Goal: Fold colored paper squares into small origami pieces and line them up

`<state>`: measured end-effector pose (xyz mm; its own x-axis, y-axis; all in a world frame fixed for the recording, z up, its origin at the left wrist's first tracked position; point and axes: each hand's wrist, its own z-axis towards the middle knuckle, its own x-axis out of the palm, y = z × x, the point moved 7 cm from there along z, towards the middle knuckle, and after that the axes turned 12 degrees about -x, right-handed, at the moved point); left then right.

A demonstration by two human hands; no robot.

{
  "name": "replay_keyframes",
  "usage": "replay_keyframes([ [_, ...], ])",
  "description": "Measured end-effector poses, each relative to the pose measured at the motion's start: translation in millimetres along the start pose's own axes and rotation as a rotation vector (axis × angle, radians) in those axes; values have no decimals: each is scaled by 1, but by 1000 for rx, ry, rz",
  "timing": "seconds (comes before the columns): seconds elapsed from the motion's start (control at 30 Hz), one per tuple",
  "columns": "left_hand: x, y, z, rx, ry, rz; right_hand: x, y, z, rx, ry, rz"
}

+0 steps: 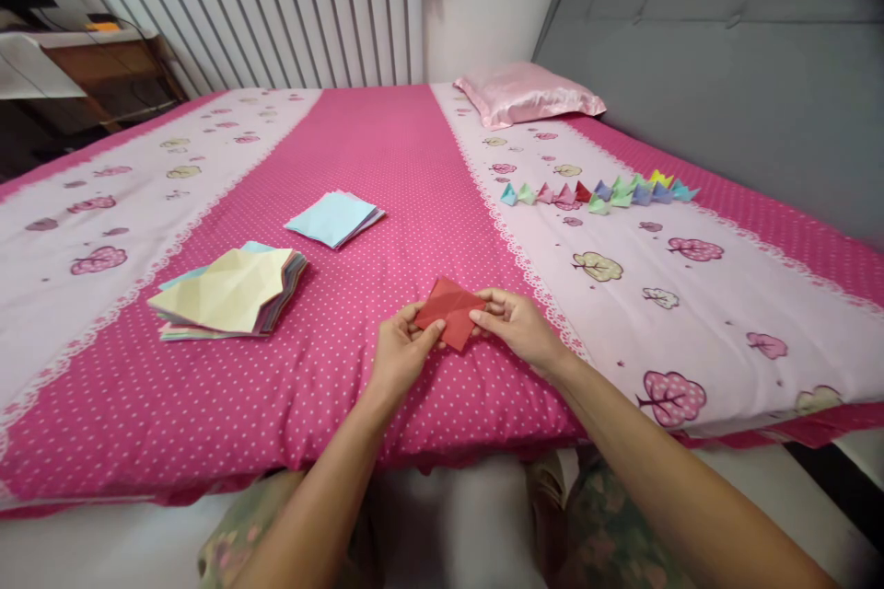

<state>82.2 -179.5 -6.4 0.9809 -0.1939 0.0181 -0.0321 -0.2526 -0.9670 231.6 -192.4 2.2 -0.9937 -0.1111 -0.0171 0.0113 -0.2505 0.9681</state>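
Note:
A folded red piece of origami paper point(450, 313) is held just above the near part of the bed, between both hands. On its left side my left hand point(404, 345) pinches it, thumb on top and fingers behind. Its right corner is gripped by my right hand point(517, 324), again with the thumb in front. To the left lies a thick stack of creased papers point(225, 290) with a pale yellow sheet on top. Farther back is a smaller stack of papers point(335, 217), light blue uppermost. Small folded paper pieces point(600, 193) in several colours stand in a row at the right.
A pink dotted and patterned bedspread point(387, 147) covers the bed. At the back rests a pink pillow point(529, 94), beside a grey padded headboard point(725, 64). A white radiator point(262, 28) lines the wall. The bed's near edge runs in front of my knees.

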Motion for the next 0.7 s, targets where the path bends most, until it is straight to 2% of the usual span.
replay_keyframes([
  [0.07,0,5,2,-25,-5,11,-2,-6,-3,77,-18,-1],
  [0.13,-2,7,2,-7,-48,152,-4,-9,-5,110,-27,-59],
  [0.27,-5,-4,-5,195,-260,638,-7,-10,-4,87,-12,-286],
  [0.37,-4,-14,-11,294,-378,827,-10,-6,-2,21,-25,-576],
  [0.5,-2,-14,-8,266,-368,894,-10,-2,1,-45,-39,-809],
  [0.7,-4,-13,-5,246,-341,876,-8,-2,-1,-75,-47,-852],
])
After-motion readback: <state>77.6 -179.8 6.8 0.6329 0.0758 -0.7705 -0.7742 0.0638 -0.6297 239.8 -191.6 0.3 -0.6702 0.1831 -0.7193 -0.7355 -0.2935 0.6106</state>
